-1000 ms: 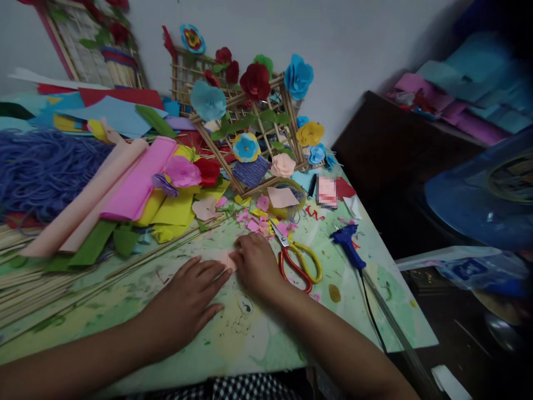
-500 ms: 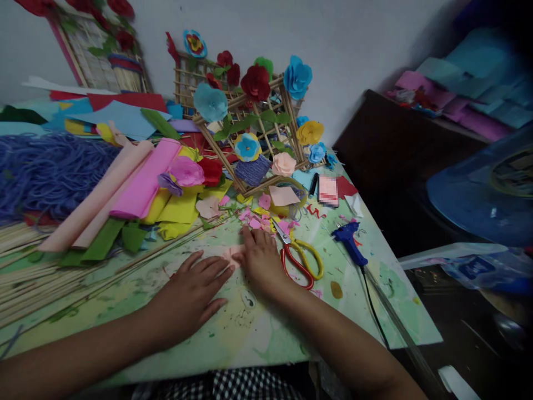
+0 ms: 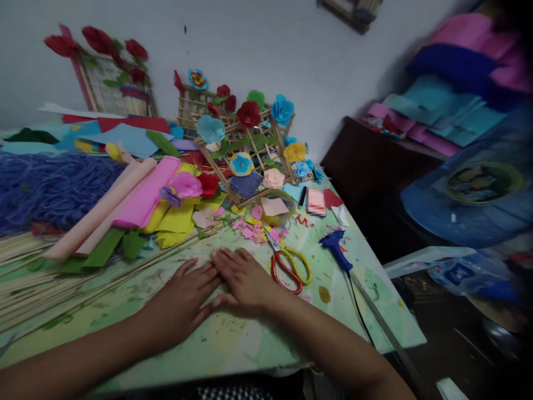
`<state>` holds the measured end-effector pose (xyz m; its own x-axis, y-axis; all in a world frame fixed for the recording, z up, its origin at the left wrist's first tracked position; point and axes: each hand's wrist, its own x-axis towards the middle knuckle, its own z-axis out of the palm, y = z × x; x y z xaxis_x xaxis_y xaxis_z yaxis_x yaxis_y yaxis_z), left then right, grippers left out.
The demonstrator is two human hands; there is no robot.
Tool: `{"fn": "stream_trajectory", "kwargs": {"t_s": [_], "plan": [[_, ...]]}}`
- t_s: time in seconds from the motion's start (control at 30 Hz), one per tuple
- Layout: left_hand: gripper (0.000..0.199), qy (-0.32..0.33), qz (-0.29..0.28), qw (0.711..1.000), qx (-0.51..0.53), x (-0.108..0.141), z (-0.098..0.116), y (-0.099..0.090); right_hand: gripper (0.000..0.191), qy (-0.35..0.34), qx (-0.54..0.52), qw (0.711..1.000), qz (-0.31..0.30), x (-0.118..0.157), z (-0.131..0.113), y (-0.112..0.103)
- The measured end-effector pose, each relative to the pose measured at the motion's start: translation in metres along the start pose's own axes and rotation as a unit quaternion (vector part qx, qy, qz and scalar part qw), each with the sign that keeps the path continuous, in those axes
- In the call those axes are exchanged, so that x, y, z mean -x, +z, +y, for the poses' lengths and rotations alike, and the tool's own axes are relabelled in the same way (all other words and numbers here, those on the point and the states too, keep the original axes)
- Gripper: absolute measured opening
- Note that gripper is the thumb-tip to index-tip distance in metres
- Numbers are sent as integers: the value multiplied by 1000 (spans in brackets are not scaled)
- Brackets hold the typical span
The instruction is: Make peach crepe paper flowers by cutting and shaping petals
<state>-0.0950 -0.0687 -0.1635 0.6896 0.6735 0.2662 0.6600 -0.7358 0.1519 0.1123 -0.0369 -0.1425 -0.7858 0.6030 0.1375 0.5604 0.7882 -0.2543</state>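
Observation:
My left hand (image 3: 179, 303) lies flat on the table with its fingers stretched out to the right. Across its fingertips rests my right hand (image 3: 241, 280), palm down and fingers extended. Whatever lies beneath the two hands is hidden. Just right of my right hand are scissors (image 3: 287, 269) with one red and one yellow handle, blades pointing at small pink paper scraps (image 3: 252, 230). A blue glue gun (image 3: 336, 250) lies farther right with its cord trailing toward the table's edge.
Rolled pink crepe paper (image 3: 145, 191), blue-violet yarn (image 3: 54, 186) and thin sticks (image 3: 45, 294) cover the left side. Behind stands a stick frame (image 3: 216, 161) with paper flowers. A dark cabinet (image 3: 375, 150) and a blue plastic-wrapped thing (image 3: 441, 194) stand at right.
My right hand has slid left and toward me, onto my left fingertips. The small peach paper piece seen between the hands is now covered. The camera view has tilted up slightly.

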Motion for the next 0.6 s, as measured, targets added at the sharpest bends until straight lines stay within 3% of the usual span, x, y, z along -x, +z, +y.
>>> {"fn": "stream_trajectory", "kwargs": {"t_s": [0.17,0.33,0.43,0.53,0.6], "plan": [[42,24,30,999,-34,2,-7,12,78,52,43,998,-7,2,-2,3],[36,43,60,996,-49,-8,-10,10,73,62,80,994,39,2,-2,-5],[28,30,53,997,-52,-16,-9,5,52,35,101,993,54,2,-1,-15],[23,17,46,997,-53,-21,-8,3,22,-1,112,993,28,1,4,-20],[23,24,41,997,-56,-24,-6,3,16,-22,122,992,21,0,8,-20]]}}
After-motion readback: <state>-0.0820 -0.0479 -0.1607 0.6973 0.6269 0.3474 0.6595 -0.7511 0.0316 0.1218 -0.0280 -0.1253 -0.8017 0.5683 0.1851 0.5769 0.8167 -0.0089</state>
